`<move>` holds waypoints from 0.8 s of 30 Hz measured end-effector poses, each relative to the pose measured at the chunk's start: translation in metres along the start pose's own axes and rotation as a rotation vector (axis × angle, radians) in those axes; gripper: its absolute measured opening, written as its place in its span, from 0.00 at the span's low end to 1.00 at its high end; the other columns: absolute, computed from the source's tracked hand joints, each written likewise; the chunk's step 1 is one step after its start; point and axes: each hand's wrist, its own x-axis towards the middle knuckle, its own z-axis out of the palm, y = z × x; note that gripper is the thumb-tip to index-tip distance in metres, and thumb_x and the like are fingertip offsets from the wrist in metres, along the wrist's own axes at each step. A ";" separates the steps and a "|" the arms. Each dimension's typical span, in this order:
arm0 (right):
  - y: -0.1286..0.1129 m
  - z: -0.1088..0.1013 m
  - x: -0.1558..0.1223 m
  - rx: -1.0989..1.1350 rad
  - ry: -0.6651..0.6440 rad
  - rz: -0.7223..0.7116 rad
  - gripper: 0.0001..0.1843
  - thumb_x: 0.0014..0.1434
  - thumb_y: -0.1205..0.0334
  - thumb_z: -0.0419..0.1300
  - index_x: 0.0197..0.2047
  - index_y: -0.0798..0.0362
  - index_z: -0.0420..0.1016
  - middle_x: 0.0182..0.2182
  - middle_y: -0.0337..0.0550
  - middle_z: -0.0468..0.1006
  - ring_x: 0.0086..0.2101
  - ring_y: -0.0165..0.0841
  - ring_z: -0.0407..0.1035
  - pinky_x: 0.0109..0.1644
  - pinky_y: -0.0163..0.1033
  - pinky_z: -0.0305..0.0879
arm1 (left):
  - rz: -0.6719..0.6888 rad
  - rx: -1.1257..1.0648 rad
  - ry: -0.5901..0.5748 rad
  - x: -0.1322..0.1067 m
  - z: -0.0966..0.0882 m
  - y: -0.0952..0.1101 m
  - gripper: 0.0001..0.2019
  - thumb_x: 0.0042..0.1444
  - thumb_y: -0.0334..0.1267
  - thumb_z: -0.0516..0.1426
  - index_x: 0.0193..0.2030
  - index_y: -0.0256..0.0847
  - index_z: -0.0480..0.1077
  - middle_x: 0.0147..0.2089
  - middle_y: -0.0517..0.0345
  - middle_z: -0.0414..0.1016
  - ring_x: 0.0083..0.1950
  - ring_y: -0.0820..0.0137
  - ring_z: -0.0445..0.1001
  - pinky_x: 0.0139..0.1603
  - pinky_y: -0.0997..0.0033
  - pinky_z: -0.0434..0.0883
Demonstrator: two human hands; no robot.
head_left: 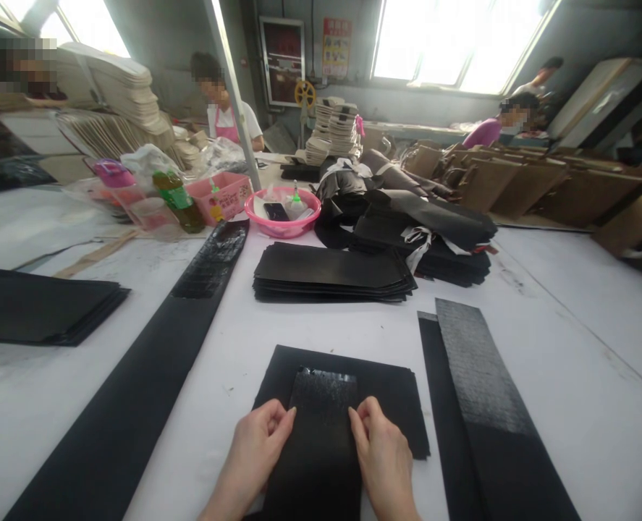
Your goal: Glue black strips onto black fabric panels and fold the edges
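Note:
A long black strip (321, 449) with a shiny, wet-looking far end is held between my two hands. My left hand (258, 449) pinches its left edge, and my right hand (383, 452) pinches the right edge at about the same height. Under the strip's far end lies a wider black rectangular sheet (391, 398), perhaps more than one layer. To the right, two more black strips (480, 369) overlap, the upper one coated greyish at its far half. On the left a long black strip (152, 354) runs away from me, glossy at its far end.
A stack of black sheets (331, 268) lies ahead, with tied black bundles (423, 231) behind it. A pink basin (282, 228) holds a phone and a small bottle. Another black stack (38, 307) is at left. Co-workers (228, 116) sit beyond, near piled brown pieces (532, 184).

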 end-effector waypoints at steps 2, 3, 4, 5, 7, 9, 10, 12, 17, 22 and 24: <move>0.000 0.000 0.000 -0.002 -0.008 0.007 0.14 0.66 0.51 0.48 0.31 0.47 0.63 0.22 0.34 0.74 0.26 0.35 0.72 0.27 0.34 0.48 | 0.001 -0.007 -0.003 0.000 0.000 0.001 0.22 0.57 0.56 0.49 0.22 0.41 0.56 0.19 0.67 0.54 0.23 0.75 0.53 0.23 0.76 0.50; 0.000 0.001 0.000 -0.007 -0.013 0.009 0.14 0.66 0.51 0.48 0.32 0.47 0.63 0.23 0.34 0.74 0.26 0.36 0.72 0.27 0.34 0.48 | 0.003 -0.007 -0.003 0.000 -0.001 0.001 0.22 0.57 0.56 0.50 0.22 0.41 0.56 0.19 0.67 0.54 0.23 0.75 0.53 0.23 0.76 0.50; 0.000 0.000 0.000 -0.012 -0.018 0.011 0.14 0.66 0.51 0.48 0.32 0.47 0.63 0.23 0.34 0.74 0.27 0.36 0.72 0.27 0.34 0.48 | 0.003 -0.009 -0.002 0.000 -0.001 0.002 0.22 0.57 0.56 0.50 0.22 0.41 0.56 0.19 0.67 0.54 0.23 0.75 0.53 0.23 0.76 0.50; 0.000 0.000 0.000 -0.014 -0.024 0.013 0.14 0.66 0.51 0.48 0.32 0.47 0.63 0.23 0.34 0.74 0.27 0.36 0.72 0.27 0.34 0.48 | 0.000 -0.012 -0.002 0.000 -0.001 0.002 0.22 0.57 0.56 0.50 0.22 0.41 0.56 0.19 0.67 0.54 0.23 0.75 0.53 0.23 0.76 0.50; -0.001 -0.001 0.000 -0.017 -0.044 0.019 0.14 0.66 0.51 0.48 0.32 0.47 0.63 0.23 0.34 0.74 0.27 0.36 0.72 0.28 0.34 0.48 | -0.001 -0.017 -0.001 0.000 0.000 0.002 0.21 0.57 0.55 0.49 0.22 0.41 0.56 0.18 0.67 0.54 0.22 0.75 0.53 0.23 0.76 0.50; -0.002 -0.003 0.000 -0.019 -0.065 0.033 0.14 0.67 0.50 0.47 0.32 0.47 0.62 0.23 0.34 0.74 0.28 0.37 0.73 0.28 0.34 0.48 | 0.000 -0.023 0.001 0.000 0.000 0.002 0.21 0.58 0.55 0.49 0.23 0.41 0.56 0.18 0.67 0.55 0.22 0.75 0.54 0.23 0.76 0.50; -0.002 -0.003 0.000 -0.021 -0.077 0.040 0.14 0.67 0.50 0.47 0.32 0.47 0.62 0.23 0.34 0.74 0.28 0.37 0.73 0.28 0.34 0.48 | 0.001 -0.024 0.002 0.000 0.000 0.001 0.21 0.58 0.54 0.50 0.23 0.41 0.56 0.18 0.67 0.55 0.22 0.75 0.54 0.23 0.76 0.50; -0.003 -0.005 0.000 -0.021 -0.097 0.054 0.14 0.67 0.50 0.46 0.32 0.47 0.62 0.23 0.34 0.74 0.29 0.37 0.73 0.29 0.35 0.48 | 0.004 -0.022 0.007 0.001 0.000 0.001 0.21 0.58 0.54 0.50 0.23 0.41 0.57 0.19 0.66 0.56 0.22 0.75 0.54 0.23 0.76 0.50; -0.005 -0.007 0.001 -0.012 -0.126 0.061 0.15 0.67 0.50 0.45 0.32 0.46 0.61 0.24 0.35 0.74 0.31 0.38 0.73 0.30 0.36 0.49 | 0.006 -0.026 0.019 0.001 0.001 0.001 0.20 0.58 0.53 0.50 0.23 0.40 0.57 0.19 0.66 0.56 0.22 0.75 0.54 0.23 0.76 0.50; -0.005 -0.007 0.001 -0.021 -0.135 0.062 0.14 0.67 0.51 0.45 0.32 0.46 0.61 0.24 0.35 0.73 0.30 0.38 0.72 0.30 0.36 0.49 | 0.006 -0.012 0.025 0.000 0.001 0.002 0.20 0.57 0.52 0.51 0.22 0.40 0.58 0.18 0.67 0.56 0.22 0.76 0.54 0.23 0.76 0.50; -0.005 -0.007 0.001 -0.022 -0.132 0.059 0.14 0.67 0.51 0.45 0.32 0.46 0.60 0.24 0.34 0.73 0.30 0.38 0.72 0.30 0.36 0.49 | 0.004 -0.002 0.028 0.000 0.001 0.003 0.19 0.57 0.52 0.51 0.22 0.40 0.58 0.18 0.67 0.56 0.22 0.75 0.54 0.23 0.76 0.50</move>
